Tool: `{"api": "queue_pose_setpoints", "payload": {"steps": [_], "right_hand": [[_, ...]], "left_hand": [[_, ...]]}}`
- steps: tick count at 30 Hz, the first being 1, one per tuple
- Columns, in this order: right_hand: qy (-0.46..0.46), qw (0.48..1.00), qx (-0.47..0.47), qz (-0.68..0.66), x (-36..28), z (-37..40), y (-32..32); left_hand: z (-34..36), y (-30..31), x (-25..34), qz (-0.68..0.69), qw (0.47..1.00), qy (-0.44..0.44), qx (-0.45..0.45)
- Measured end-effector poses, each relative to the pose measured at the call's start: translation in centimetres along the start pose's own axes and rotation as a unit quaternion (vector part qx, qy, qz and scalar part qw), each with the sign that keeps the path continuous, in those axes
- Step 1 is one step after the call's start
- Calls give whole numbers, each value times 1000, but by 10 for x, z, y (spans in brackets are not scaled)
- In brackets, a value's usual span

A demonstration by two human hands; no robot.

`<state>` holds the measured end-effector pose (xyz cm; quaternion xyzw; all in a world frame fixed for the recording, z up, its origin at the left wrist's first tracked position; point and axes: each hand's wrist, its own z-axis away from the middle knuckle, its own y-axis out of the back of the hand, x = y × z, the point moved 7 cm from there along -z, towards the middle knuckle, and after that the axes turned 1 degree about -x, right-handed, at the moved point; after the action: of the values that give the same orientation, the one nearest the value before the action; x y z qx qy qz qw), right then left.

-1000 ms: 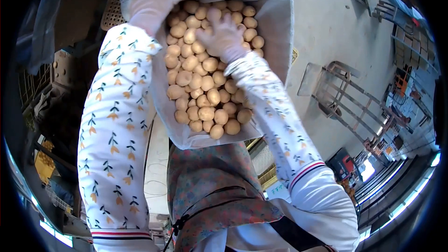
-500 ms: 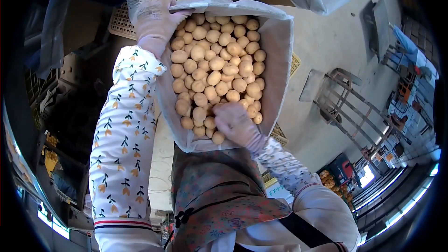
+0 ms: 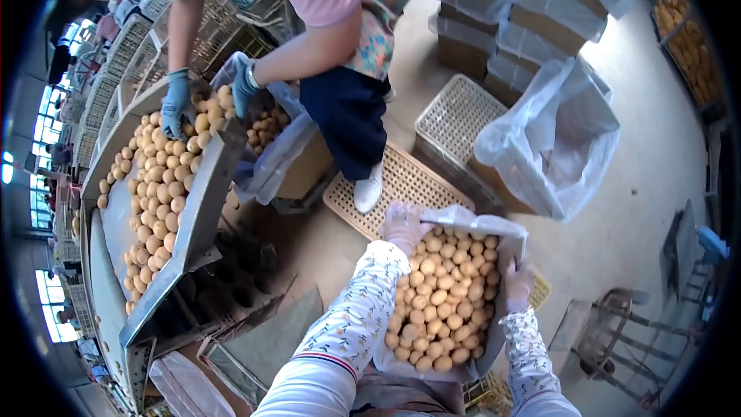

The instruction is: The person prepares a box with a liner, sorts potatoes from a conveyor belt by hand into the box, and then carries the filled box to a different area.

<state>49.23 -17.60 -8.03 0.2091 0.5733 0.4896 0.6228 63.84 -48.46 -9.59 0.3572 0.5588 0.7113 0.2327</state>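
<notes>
In front of me stands a box of round tan produce, potato-like in look (image 3: pixel 444 297), lined with a whitish plastic liner (image 3: pixel 513 245). My left hand (image 3: pixel 405 224), in a thin pale glove, grips the liner-covered rim at the box's far left corner. On the right side, my right hand (image 3: pixel 519 284) has its fingers wrapped over the rim. The produce fills the box to a little below its top edge. Part of the near rim is hidden by my left sleeve.
A co-worker's blue-gloved hands (image 3: pixel 176 104) handle similar produce on a metal-edged sorting table (image 3: pixel 193 216) at the left. A perforated plastic crate (image 3: pixel 401 185) lies beyond my box. A liner-covered box (image 3: pixel 540 177), stacked cartons (image 3: pixel 532 23) and a metal-framed cart (image 3: pixel 629 340) stand rightward.
My view has swung left and up, bringing the co-worker and sorting table into sight. My right hand has moved from the produce to the box's right rim; my left stays on the far left corner.
</notes>
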Motion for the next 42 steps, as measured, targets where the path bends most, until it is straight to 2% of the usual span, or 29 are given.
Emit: {"api": "queue_pose_setpoints", "payload": {"steps": [1,2,4,5,7,9,10,11,12,13,14,15,16,17,18,19,20,21,27,29,30,31,33,35,37,39,40,41,42], "right_hand": [[7,1000,5,3,2,-4,-1],[126,987,78,58,-29,2,12],[354,898,212,152,-105,51,39],[278,948,-122,92,-109,45,11],[484,869,-67,80,-122,68,-25],[384,918,4,100,-101,30,-54],[282,950,-67,116,-71,0,-84],[222,952,-169,129,-56,-29,-109],[192,948,-217,135,-27,-51,-148],[202,946,-215,136,-24,-57,-161],[173,935,-246,187,-34,-53,-167],[218,921,-193,259,-32,-50,-173],[267,925,-106,249,-32,-47,-177],[240,938,-163,188,-26,-43,-178],[118,914,-341,186,-53,-34,-158],[235,903,-250,260,-68,-12,-143],[235,914,-246,219,-47,18,-161],[278,921,-159,220,-52,47,-147],[344,893,-212,197,-64,158,-107],[317,881,-325,129,-59,183,-103],[333,887,-304,95,-58,182,-103],[287,918,-274,-19,-56,167,-106],[278,928,-238,-74,-91,114,-121],[391,917,-64,-45,-135,67,-144],[334,901,-243,137,-138,24,-220],[232,879,-374,185,-147,1,-264],[299,907,-260,146,-145,4,-272],[318,919,-214,96,-137,14,-269],[337,925,-167,49,-126,30,-263]], "left_hand": [[-3,-7,-2,3,999,3,-37],[-4,-9,-3,17,998,13,-61],[-9,1,-4,11,988,40,-151],[-9,1,-3,12,978,48,-202],[-14,-4,-6,33,975,51,-215],[-11,-13,-10,77,970,61,-222],[-9,0,-6,78,975,75,-194],[-9,-18,-12,56,977,78,-188],[-7,-8,-9,54,980,88,-169],[-2,-47,-24,75,988,57,-124],[-2,-22,-18,135,977,88,-142],[-8,-11,-14,113,978,91,-151],[3,-15,-15,8,997,-39,60],[1,-28,-28,39,998,15,55],[-6,-17,-23,66,997,26,4],[-9,-3,-19,82,996,21,16],[-12,2,-18,65,996,64,-23],[-14,-3,-21,55,995,62,-62],[-14,-7,-18,54,990,33,-129],[-14,-5,-18,46,988,42,-140],[-13,0,-15,46,990,33,-126],[-13,-1,-17,44,989,41,-133],[-14,-6,-19,39,987,48,-148],[-16,-6,-18,44,988,35,-141],[-17,-15,-22,41,989,27,-139],[-18,-13,-23,25,992,40,-117],[-18,-12,-24,22,996,22,-83],[-18,-6,-20,22,999,5,-49],[-19,-9,-22,48,994,26,-95]]}}
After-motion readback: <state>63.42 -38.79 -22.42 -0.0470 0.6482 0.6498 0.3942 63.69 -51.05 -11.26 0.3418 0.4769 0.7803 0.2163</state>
